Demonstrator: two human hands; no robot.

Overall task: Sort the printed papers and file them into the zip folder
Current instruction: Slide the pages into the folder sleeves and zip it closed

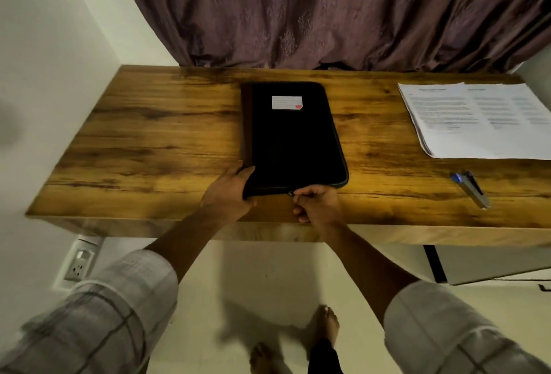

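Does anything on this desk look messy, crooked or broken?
Nothing stands out. The zip folder lies flat on the table, the printed papers sit slightly fanned at right, and a pen lies slantwise nearby.

A pale grey shirt with a thin dark check is worn; the left sleeve (pixel 119 299) and right sleeve (pixel 441 323) are rolled back near the elbow. The left hand (pixel 229 191) and right hand (pixel 319 206) are bare. Below show a dark trouser leg (pixel 323 355) and bare feet (pixel 325 326).

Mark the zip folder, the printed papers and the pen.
zip folder (pixel 293 141), head view, middle of the black cover.
printed papers (pixel 477 120), head view, centre of the top sheet.
pen (pixel 471 190), head view, mid-barrel.
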